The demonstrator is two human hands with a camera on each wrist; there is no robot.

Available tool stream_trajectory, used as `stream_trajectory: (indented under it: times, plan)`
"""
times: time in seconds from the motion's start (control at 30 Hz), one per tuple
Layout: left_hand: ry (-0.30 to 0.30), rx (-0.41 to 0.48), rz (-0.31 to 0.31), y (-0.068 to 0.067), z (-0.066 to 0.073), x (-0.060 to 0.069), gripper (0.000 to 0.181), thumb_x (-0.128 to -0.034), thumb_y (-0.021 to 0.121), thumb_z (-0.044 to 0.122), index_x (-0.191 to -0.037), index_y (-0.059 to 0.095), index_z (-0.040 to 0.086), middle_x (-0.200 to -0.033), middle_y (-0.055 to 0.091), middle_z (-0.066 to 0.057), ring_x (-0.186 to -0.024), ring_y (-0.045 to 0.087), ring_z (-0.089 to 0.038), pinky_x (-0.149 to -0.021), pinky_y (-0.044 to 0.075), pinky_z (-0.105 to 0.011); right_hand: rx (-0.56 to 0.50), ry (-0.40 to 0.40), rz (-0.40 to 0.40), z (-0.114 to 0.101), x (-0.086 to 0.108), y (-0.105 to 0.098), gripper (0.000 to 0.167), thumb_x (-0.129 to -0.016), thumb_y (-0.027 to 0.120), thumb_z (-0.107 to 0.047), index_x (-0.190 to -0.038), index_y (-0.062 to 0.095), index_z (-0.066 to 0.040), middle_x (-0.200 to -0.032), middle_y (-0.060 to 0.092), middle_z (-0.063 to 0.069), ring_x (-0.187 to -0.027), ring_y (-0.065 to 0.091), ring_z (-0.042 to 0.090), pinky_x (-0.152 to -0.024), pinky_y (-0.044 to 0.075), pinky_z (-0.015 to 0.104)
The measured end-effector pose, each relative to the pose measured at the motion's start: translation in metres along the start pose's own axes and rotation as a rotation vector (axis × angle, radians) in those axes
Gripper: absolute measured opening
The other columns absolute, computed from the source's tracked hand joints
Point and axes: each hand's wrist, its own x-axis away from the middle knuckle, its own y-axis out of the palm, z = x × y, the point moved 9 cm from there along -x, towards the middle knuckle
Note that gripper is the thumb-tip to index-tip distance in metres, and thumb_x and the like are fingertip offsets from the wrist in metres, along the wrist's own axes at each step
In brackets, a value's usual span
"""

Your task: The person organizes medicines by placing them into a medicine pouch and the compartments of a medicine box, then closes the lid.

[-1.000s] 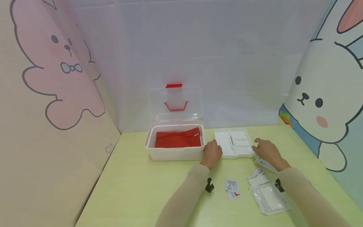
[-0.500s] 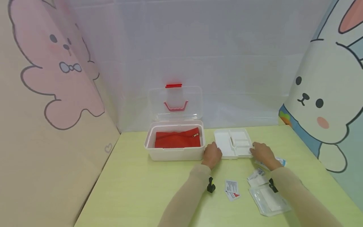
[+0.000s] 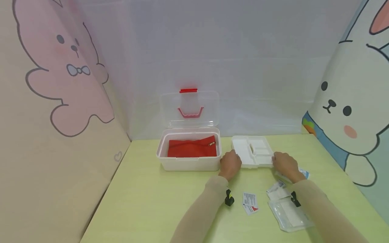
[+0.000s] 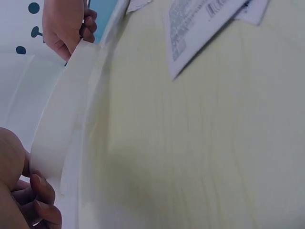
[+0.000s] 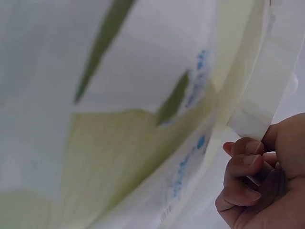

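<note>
A white compartment tray (image 3: 243,153) lies between my two hands, to the right of the white box. My left hand (image 3: 230,164) pinches its left side near the front corner. At the opposite side, my right hand (image 3: 285,166) grips the right front corner between thumb and curled fingers. In the left wrist view the tray's side wall (image 4: 62,109) runs from one hand to the other. The right wrist view shows the fingertips (image 5: 251,147) against the tray's edge (image 5: 267,90). Whether the tray touches the table is hard to tell.
The white box (image 3: 189,164) stands with its clear lid (image 3: 209,108) raised, a red zip pouch (image 3: 191,148) inside. Nearer me lie small sachets (image 3: 250,199), a white packet (image 3: 279,193) and a clear-wrapped pad (image 3: 288,216). A blue-printed packet (image 3: 305,173) lies partly under my right wrist.
My right hand has moved left to the tray's right corner and now grips it. The left hand stays at the tray's left side. The view has shifted slightly.
</note>
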Motion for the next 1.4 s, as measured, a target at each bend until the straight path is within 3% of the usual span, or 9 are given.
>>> stream_trajectory:
  times: [0.23, 0.37, 0.5, 0.67, 0.83, 1.0, 1.13, 1.27, 1.4]
  plan:
    - [0.062, 0.019, 0.105, -0.029, 0.023, 0.003, 0.029, -0.0971, 0.054, 0.024, -0.072, 0.059, 0.011, -0.061, 0.06, -0.002, -0.058, 0.062, -0.019, -0.049, 0.043, -0.032, 0.005, -0.001, 0.101, -0.003, 0.011, -0.031, 0.036, -0.102, 0.036, -0.018, -0.104, 0.058, 0.01, -0.075, 0.06, 0.018, -0.06, 0.052, 0.024, -0.053, 0.041, 0.037]
    - [0.085, 0.056, 0.108, -0.041, 0.031, 0.005, 0.033, -0.0976, 0.052, 0.023, -0.066, 0.054, 0.013, -0.054, 0.051, 0.0, -0.049, 0.052, -0.014, -0.046, 0.037, -0.028, 0.01, 0.007, 0.149, -0.004, 0.015, -0.045, 0.041, -0.103, 0.034, -0.02, -0.115, 0.058, 0.011, -0.088, 0.066, 0.026, -0.063, 0.058, 0.026, -0.054, 0.046, 0.041]
    - [0.115, 0.108, 0.11, -0.055, 0.037, 0.009, 0.037, -0.0967, 0.051, 0.021, -0.061, 0.047, 0.014, -0.049, 0.04, 0.003, -0.044, 0.04, -0.01, -0.043, 0.032, -0.024, 0.001, -0.002, 0.18, -0.008, 0.022, -0.06, 0.042, -0.103, 0.034, -0.021, -0.115, 0.059, 0.011, -0.092, 0.067, 0.028, -0.064, 0.061, 0.028, -0.056, 0.049, 0.044]
    - [0.162, 0.196, 0.151, -0.085, 0.041, 0.013, 0.034, -0.091, 0.053, 0.017, -0.058, 0.047, 0.011, -0.047, 0.03, 0.006, -0.044, 0.029, -0.007, -0.041, 0.026, -0.022, -0.033, -0.029, 0.26, -0.022, 0.034, -0.081, 0.039, -0.102, 0.036, -0.02, -0.104, 0.062, 0.008, -0.078, 0.065, 0.02, -0.059, 0.055, 0.025, -0.052, 0.044, 0.039]
    - [0.188, 0.289, 0.166, -0.115, 0.04, 0.018, 0.021, -0.0903, 0.056, 0.015, -0.083, 0.071, 0.003, -0.044, 0.043, 0.003, -0.041, 0.038, -0.007, -0.04, 0.031, -0.021, -0.085, -0.075, 0.353, -0.04, 0.05, -0.101, 0.039, -0.102, 0.038, -0.02, -0.114, 0.06, 0.01, -0.072, 0.062, 0.017, -0.057, 0.049, 0.023, -0.051, 0.036, 0.032]
    - [0.196, 0.314, 0.139, -0.139, 0.037, 0.027, 0.025, -0.0916, 0.057, 0.017, -0.102, 0.072, 0.0, -0.053, 0.057, -0.001, -0.046, 0.048, -0.01, -0.045, 0.039, -0.021, -0.142, -0.125, 0.41, -0.06, 0.065, -0.115, 0.04, -0.102, 0.04, -0.017, -0.122, 0.057, 0.013, -0.081, 0.066, 0.024, -0.057, 0.049, 0.021, -0.052, 0.036, 0.03]
    - [0.198, 0.343, 0.1, -0.151, 0.03, 0.037, 0.03, -0.0916, 0.057, 0.018, -0.113, 0.068, 0.0, -0.055, 0.057, -0.001, -0.048, 0.049, -0.01, -0.049, 0.042, -0.021, -0.192, -0.164, 0.449, -0.074, 0.077, -0.119, 0.041, -0.102, 0.04, -0.018, -0.123, 0.058, 0.012, -0.063, 0.058, 0.015, -0.049, 0.043, 0.016, -0.047, 0.032, 0.027]
    - [0.218, 0.377, 0.081, -0.16, 0.02, 0.047, 0.03, -0.0915, 0.058, 0.016, -0.115, 0.067, 0.0, -0.054, 0.052, 0.0, -0.046, 0.046, -0.01, -0.049, 0.042, -0.021, -0.237, -0.207, 0.478, -0.089, 0.087, -0.121, 0.039, -0.102, 0.041, -0.018, -0.123, 0.06, 0.01, -0.052, 0.041, 0.0, -0.042, 0.03, 0.009, -0.041, 0.026, 0.026]
    - [0.248, 0.381, 0.097, -0.174, 0.011, 0.058, 0.017, -0.0898, 0.057, 0.012, -0.097, 0.068, 0.001, -0.051, 0.046, 0.002, -0.045, 0.04, -0.008, -0.046, 0.036, -0.02, -0.252, -0.247, 0.485, -0.104, 0.095, -0.123, 0.036, -0.101, 0.046, -0.016, -0.122, 0.061, 0.008, -0.053, 0.04, -0.002, -0.042, 0.025, 0.005, -0.044, 0.026, 0.026]
